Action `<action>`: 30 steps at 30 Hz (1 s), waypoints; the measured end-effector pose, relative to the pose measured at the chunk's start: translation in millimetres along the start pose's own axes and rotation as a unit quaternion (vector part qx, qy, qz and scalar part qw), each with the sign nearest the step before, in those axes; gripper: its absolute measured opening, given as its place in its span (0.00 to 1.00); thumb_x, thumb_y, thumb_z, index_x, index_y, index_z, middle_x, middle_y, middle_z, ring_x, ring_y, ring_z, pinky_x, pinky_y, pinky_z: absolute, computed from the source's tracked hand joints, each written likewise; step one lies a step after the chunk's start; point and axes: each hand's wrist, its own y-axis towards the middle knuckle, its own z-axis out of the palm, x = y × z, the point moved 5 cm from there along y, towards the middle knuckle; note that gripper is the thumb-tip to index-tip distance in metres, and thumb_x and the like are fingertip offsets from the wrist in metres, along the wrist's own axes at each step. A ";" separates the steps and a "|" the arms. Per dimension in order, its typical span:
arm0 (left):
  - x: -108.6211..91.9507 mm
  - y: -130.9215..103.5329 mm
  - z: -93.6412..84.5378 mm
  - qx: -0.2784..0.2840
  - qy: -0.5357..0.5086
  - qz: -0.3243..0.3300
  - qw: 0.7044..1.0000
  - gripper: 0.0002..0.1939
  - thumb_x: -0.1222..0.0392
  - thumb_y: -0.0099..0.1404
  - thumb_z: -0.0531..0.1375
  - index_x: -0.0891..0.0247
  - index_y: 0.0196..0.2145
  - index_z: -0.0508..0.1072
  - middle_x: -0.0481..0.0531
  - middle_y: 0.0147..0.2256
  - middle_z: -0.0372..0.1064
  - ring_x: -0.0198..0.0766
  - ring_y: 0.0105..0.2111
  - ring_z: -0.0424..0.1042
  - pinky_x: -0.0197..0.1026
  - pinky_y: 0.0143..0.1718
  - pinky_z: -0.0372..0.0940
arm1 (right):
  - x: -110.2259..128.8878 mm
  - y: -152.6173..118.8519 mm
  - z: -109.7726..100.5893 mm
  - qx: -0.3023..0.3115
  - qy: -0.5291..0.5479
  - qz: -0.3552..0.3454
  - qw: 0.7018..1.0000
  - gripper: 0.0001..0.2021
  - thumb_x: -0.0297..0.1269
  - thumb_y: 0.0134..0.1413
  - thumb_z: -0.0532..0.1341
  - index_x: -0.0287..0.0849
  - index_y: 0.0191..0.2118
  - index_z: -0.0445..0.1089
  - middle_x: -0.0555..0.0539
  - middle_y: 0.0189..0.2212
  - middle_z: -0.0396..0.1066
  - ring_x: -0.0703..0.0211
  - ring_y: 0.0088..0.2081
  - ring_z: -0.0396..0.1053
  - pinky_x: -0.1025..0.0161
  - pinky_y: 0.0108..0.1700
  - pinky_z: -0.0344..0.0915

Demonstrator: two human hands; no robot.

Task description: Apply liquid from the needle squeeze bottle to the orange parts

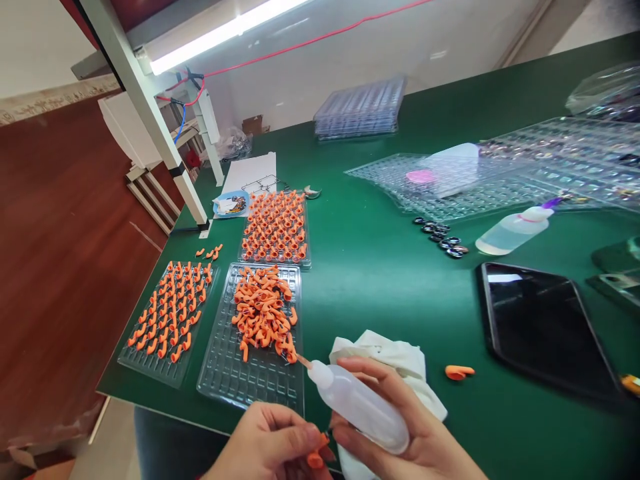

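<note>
- A small squeeze bottle point(357, 407), soft translucent white plastic with a thin pointed nozzle, lies tilted across the fingers of the right hand, nozzle aimed up and left toward the nearest clear tray point(250, 380).
- A small orange piece point(316, 457), curved, is pinched at the left hand's fingertips, just below the bottle, touching it or nearly so.

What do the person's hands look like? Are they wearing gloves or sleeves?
No gloves: both the left hand and the right hand are bare. No rings, watch or bracelets show. No sleeves reach the wrists in view. The fingers are slim, with short, plain nails that carry no polish.
</note>
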 end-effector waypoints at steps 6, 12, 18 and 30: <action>0.2 -1.0 3.4 -0.021 -0.016 -0.025 0.999 0.31 0.35 0.39 0.76 0.67 0.21 0.72 0.47 0.17 0.68 0.30 0.16 0.68 0.32 0.19 0.52 | -3.2 3.9 4.0 0.000 0.035 0.062 0.997 0.19 0.45 0.59 0.69 0.53 0.53 0.67 0.50 0.41 0.74 0.55 0.36 0.72 0.66 0.34 0.68; -0.5 -1.9 0.9 -0.026 -0.006 -0.009 1.000 0.31 0.35 0.40 0.76 0.68 0.23 0.74 0.48 0.16 0.69 0.31 0.17 0.68 0.32 0.19 0.54 | 4.4 7.6 11.7 -0.067 0.080 0.110 0.988 0.20 0.39 0.44 0.70 0.49 0.46 0.72 0.54 0.30 0.71 0.57 0.29 0.66 0.65 0.31 0.63; 1.2 -0.7 -0.7 -0.032 -0.013 -0.005 0.999 0.31 0.36 0.39 0.77 0.67 0.22 0.74 0.47 0.16 0.70 0.30 0.16 0.69 0.31 0.19 0.54 | 14.3 11.4 9.2 -0.054 0.038 0.070 0.995 0.17 0.34 0.45 0.69 0.51 0.44 0.74 0.55 0.33 0.72 0.58 0.31 0.68 0.67 0.32 0.65; 3.9 1.0 -2.8 -0.019 -0.039 0.004 0.999 0.31 0.36 0.39 0.76 0.68 0.23 0.74 0.48 0.15 0.69 0.29 0.15 0.68 0.31 0.18 0.52 | 22.4 5.3 10.2 -0.082 0.090 0.039 0.992 0.14 0.38 0.45 0.75 0.57 0.40 0.80 0.55 0.36 0.75 0.59 0.33 0.71 0.71 0.35 0.67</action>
